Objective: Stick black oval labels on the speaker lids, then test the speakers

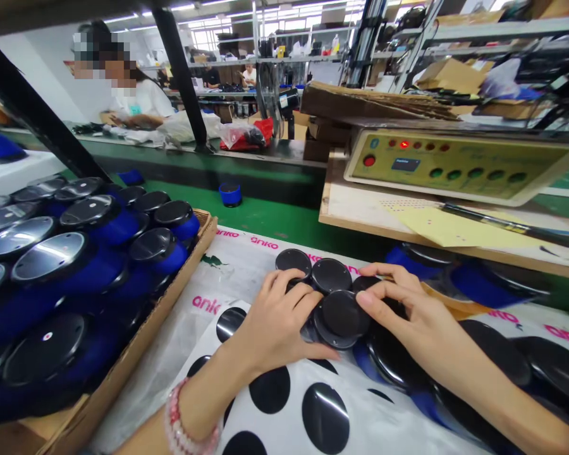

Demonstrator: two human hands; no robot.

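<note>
Head view: the left hand curls over a black disc, thumb under its near edge, while the right hand pinches the far side with narrowed fingers, steadying it flat between both. Behind it sit two more discs, touching. Beneath lies a sticker sheet on the tabletop; a box of blue speakers stands left
</note>
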